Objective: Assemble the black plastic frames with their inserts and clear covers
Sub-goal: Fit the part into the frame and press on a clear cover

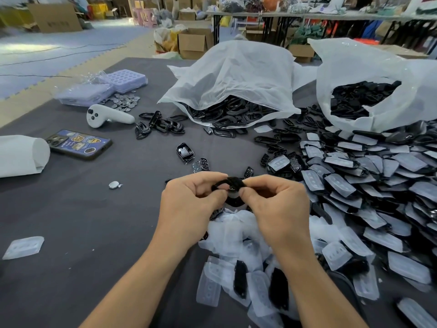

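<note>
I hold one black frame (pixel 230 183) in front of me, just above the bench (pixel 94 221), with both grips on it. My left grip (pixel 191 200) pinches its left end between thumb and curled fingers. My right grip (pixel 276 204) pinches the right end the same way. A pale bit shows under the frame between my thumbs; I cannot tell what it is.

Right below my grips lies a loose heap of clear covers (pixel 236 233), with a few black parts mixed in. To my right a big pile (pixel 378 185) of black pieces with pale faces spreads to the bench edge. Beyond it stands an open white bag (pixel 369 67) holding black parts. A second white bag (pixel 236 74), near the middle, spills black frames onto the bench.

Just beyond my grips lie a single frame (pixel 185 152) and a couple of small black inserts (pixel 201 165), apart from each other. A small silver disc (pixel 114 184) sits alone to the left of my left grip. One clear cover (pixel 23 247) lies well apart at the near left.

Farther left are a phone (pixel 79 144), a white controller (pixel 106 116), a heap of silver discs (pixel 125 101) and lilac trays (pixel 104 88). A white roll (pixel 21 155) lies at the left edge.
</note>
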`<state>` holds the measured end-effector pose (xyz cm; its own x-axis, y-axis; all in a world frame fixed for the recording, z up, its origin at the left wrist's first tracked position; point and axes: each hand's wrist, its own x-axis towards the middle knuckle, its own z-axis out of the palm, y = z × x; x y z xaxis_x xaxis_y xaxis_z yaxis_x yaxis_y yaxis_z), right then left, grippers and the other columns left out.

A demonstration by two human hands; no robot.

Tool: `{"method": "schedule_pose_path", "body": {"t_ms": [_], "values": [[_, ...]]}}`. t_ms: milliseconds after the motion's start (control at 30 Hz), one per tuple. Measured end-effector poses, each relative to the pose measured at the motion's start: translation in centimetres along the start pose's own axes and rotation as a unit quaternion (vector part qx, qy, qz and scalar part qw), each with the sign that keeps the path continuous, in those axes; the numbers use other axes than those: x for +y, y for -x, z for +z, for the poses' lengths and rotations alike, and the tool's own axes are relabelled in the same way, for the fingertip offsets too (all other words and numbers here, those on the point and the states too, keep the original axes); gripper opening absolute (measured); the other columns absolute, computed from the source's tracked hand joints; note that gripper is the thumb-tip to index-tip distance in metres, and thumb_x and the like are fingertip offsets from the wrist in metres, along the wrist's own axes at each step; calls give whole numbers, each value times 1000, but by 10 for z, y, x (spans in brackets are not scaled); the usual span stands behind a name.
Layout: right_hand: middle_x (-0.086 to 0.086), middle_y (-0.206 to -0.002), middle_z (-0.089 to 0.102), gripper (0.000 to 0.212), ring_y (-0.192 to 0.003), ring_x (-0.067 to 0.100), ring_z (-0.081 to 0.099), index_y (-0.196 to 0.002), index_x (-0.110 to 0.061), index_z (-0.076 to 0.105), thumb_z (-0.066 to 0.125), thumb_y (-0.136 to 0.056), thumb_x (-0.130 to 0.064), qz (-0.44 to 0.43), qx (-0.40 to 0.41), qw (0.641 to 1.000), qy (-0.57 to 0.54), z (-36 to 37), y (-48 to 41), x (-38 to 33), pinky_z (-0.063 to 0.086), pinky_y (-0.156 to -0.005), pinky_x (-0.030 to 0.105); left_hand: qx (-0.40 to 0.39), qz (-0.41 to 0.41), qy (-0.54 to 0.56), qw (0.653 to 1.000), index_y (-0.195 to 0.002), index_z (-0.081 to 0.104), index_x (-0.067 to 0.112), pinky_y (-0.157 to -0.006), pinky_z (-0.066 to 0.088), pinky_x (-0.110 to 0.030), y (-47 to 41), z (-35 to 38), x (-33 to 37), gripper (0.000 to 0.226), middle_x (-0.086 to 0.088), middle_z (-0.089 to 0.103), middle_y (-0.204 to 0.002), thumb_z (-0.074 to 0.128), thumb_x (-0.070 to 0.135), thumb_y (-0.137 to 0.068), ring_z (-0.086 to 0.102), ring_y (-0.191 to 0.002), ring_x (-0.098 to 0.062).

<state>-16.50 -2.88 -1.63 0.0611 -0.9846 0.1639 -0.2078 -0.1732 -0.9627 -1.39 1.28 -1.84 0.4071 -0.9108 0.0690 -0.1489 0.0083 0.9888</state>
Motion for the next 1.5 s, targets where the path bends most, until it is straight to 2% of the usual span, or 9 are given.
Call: {"method": "schedule_pose_path", "body": {"t_ms": [100,200,367,467,900,1067,1233,1400,1500], "values": [[-10,-69,76,25,-63,7,71,-80,-35,80,84,-80,-10,2,3,1000,-30,-1,-1,-2,56,-63,21,14,0,0,1000,-97,81,44,-86,61,-61,-2,0,-3,27,-17,78,-86,76,30,-75,71,-92,-46],[-12,-59,69,17,-52,-1,57,-74,-32,79,79,-83,-18,-26,-21,998,45,0,1,-1,43,-53,11,22,-2,-13,1000,-95,79,47,-84,62,-57,-3,-1,-3,25,-6,80,-80,76,35,-74,74,-83,-40],[-19,-59,66,16,-59,4,62,-69,-29,76,76,-85,-25,-61,-38,983,169,3,5,1,43,-53,14,-36,-17,-15,999,-96,81,39,-87,61,-56,-3,-2,-4,37,4,82,-88,67,14,-71,77,-85,-31],[-22,-61,66,13,-61,4,64,-71,-30,77,78,-83,-29,-73,-24,977,199,4,5,1,45,-56,18,-60,-18,-24,998,-97,81,37,-81,61,-45,-1,-2,-5,44,4,82,-90,64,8,-69,77,-82,-26],[-15,-55,52,14,-55,7,49,-71,-21,75,82,-82,-17,-161,-126,938,282,-5,3,-7,41,-61,27,-50,-34,0,998,-88,84,24,-87,63,-55,4,-3,1,21,-5,82,-84,72,12,-76,77,-85,-37],[-13,-54,57,12,-55,9,53,-72,-22,75,77,-83,-19,-159,-95,945,268,-4,6,-5,48,-61,30,-53,-16,-27,998,-84,84,30,-85,64,-52,3,-2,-1,21,-1,81,-82,74,12,-79,80,-81,-24],[-11,-61,65,8,-63,11,63,-74,-24,75,80,-80,-21,-142,-30,965,220,4,8,-2,54,-65,35,-37,-12,-5,999,-83,85,27,-76,64,-36,0,-6,0,26,-4,81,-82,72,4,-80,79,-78,-23],[-13,-83,70,15,-78,6,65,-99,-27,74,79,-86,-34,-85,-10,989,123,3,3,0,50,-70,17,-59,-57,96,992,-72,84,19,-60,59,-22,-2,-12,6,41,-9,80,-77,64,-15,-84,78,-72,-19],[-8,-64,69,10,-59,9,62,-84,-27,76,75,-92,-33,-62,-56,992,100,4,3,-1,48,-56,26,-57,-47,96,993,-72,84,19,-61,58,-21,1,-9,6,48,-9,80,-78,59,-20,-84,77,-72,-16]]}}
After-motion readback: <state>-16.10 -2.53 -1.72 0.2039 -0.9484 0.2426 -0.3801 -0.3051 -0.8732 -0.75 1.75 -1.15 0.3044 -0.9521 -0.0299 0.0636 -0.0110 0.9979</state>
